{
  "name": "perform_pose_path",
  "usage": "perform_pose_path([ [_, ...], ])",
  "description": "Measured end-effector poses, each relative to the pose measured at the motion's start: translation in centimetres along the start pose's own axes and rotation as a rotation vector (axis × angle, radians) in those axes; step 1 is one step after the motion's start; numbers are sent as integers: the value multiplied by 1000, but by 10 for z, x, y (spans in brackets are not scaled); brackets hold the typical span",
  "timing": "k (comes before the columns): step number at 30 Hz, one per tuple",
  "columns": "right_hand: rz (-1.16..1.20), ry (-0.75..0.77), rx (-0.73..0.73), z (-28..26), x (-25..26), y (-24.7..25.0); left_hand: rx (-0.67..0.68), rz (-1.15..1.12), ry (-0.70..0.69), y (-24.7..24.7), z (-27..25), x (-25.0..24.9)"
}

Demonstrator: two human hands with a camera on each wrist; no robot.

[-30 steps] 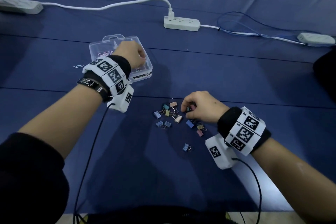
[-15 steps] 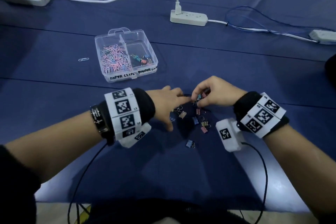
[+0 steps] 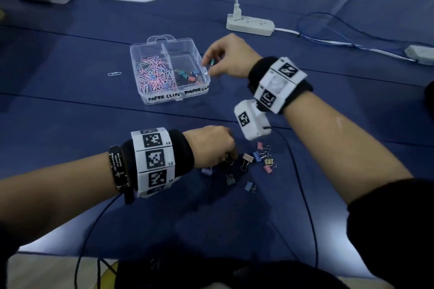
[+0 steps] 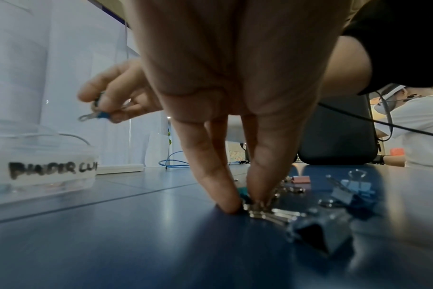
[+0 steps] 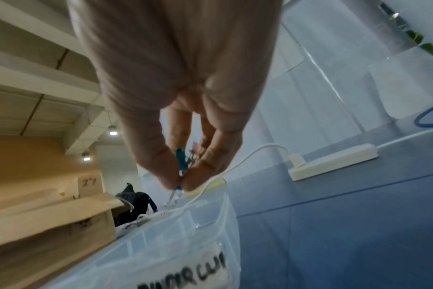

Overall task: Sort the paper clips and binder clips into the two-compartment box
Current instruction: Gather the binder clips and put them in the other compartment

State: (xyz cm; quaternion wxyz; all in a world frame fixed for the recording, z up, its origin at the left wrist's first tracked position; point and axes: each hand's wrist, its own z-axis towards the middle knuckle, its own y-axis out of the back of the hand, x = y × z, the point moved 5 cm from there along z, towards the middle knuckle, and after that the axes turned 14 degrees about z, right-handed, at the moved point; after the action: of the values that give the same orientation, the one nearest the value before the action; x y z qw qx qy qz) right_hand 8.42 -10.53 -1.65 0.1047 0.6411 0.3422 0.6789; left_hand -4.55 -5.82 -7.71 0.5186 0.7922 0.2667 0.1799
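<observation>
A clear two-compartment box (image 3: 150, 48) stands on the blue table, its left side full of pastel paper clips (image 3: 153, 75) and its right side holding a few binder clips (image 3: 187, 75). My right hand (image 3: 209, 64) hovers at the box's right rim and pinches a teal binder clip (image 5: 180, 156) with at least one more clip behind it. My left hand (image 3: 229, 156) is down among the loose binder clips (image 3: 260, 159) on the table, thumb and finger pinching a teal binder clip (image 4: 242, 192). One paper clip (image 3: 114, 74) lies left of the box.
White power strips (image 3: 250, 24) and their cables run across the far side of the table, with a thin blue cable (image 3: 328, 30) at the far right. Black wrist-camera cords (image 3: 303, 195) trail to the near table edge.
My right hand has left the pile and carried binder clips up to the box's right rim. My left hand has settled onto the pile and closed on a clip.
</observation>
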Motion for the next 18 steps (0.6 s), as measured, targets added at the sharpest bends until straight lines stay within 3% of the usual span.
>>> perform_pose_path([
  [4, -10, 29, -34, 22, -1, -23, 5, -54, 33, 1, -1, 3],
  [12, 20, 41, 101, 25, -11, -36, 51, -11, 15, -1, 3, 3],
  [18, 110, 76, -17, 14, -17, -11, 17, 7, 3, 4, 4, 3],
])
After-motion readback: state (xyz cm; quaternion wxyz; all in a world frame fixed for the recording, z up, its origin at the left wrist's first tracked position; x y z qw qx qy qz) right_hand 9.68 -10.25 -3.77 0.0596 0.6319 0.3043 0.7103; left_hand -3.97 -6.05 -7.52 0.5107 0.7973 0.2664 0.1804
